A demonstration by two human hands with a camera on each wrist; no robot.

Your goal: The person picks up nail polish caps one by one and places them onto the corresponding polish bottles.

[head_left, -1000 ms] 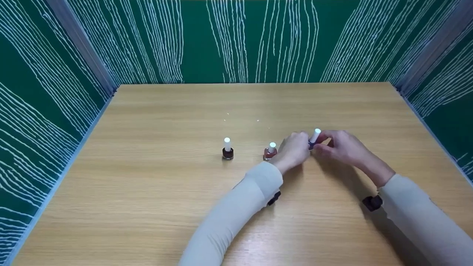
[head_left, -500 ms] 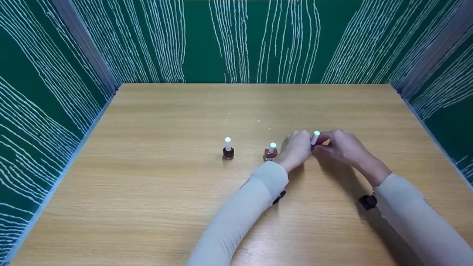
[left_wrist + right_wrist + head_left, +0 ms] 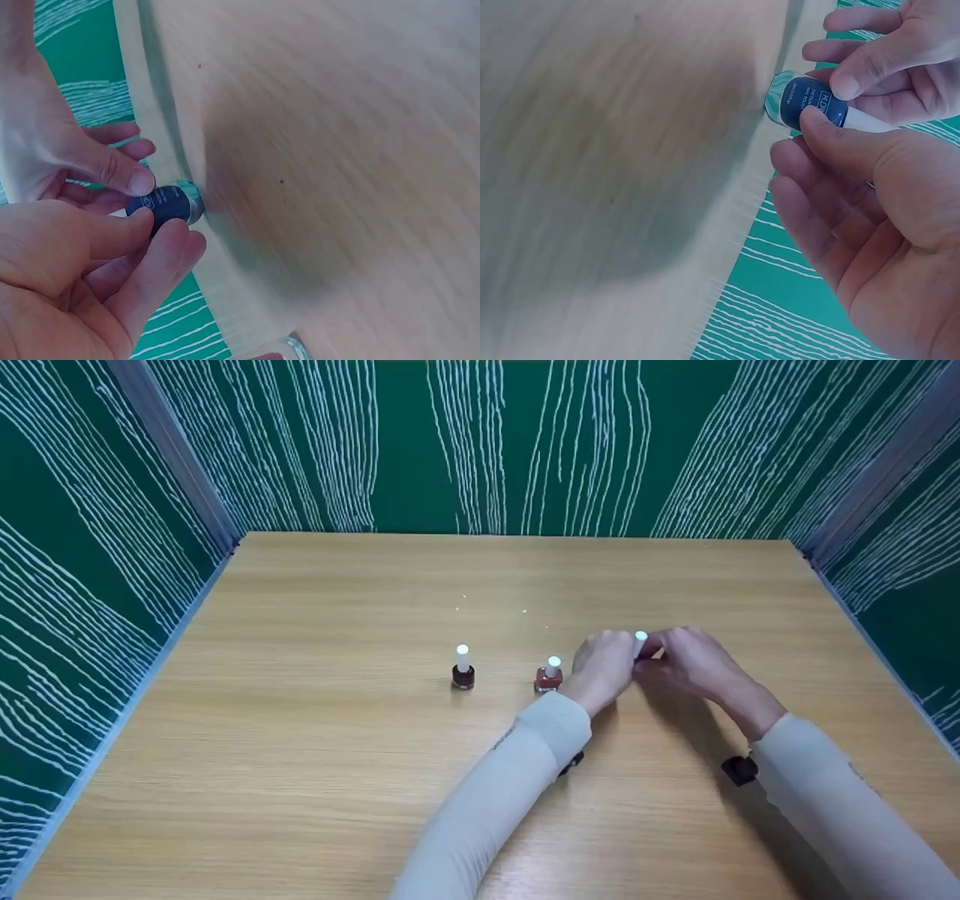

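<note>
A small nail polish bottle point(image 3: 804, 102) has a dark blue body with a printed label and a white cap point(image 3: 640, 645). My left hand point(image 3: 602, 667) pinches its body between thumb and fingers. From the other side my right hand point(image 3: 694, 664) pinches the same bottle, its thumb on the label in the right wrist view. The bottle leans slightly, with its base at the tabletop. In the head view the fingers hide most of it. Just left of my left hand stands a red nail polish bottle point(image 3: 548, 679), upright with a white cap.
Farther left stands a dark nail polish bottle point(image 3: 463, 678), upright and white-capped. Several tiny white specks lie on the wooden table point(image 3: 337, 735) beyond the bottles. Green panels point(image 3: 412, 450) with white streaks enclose the table's back and sides.
My hands have drawn slightly closer together around the blue nail polish bottle. Its cap sits a little lower, with less of the body showing between the hands. The other bottles stay put.
</note>
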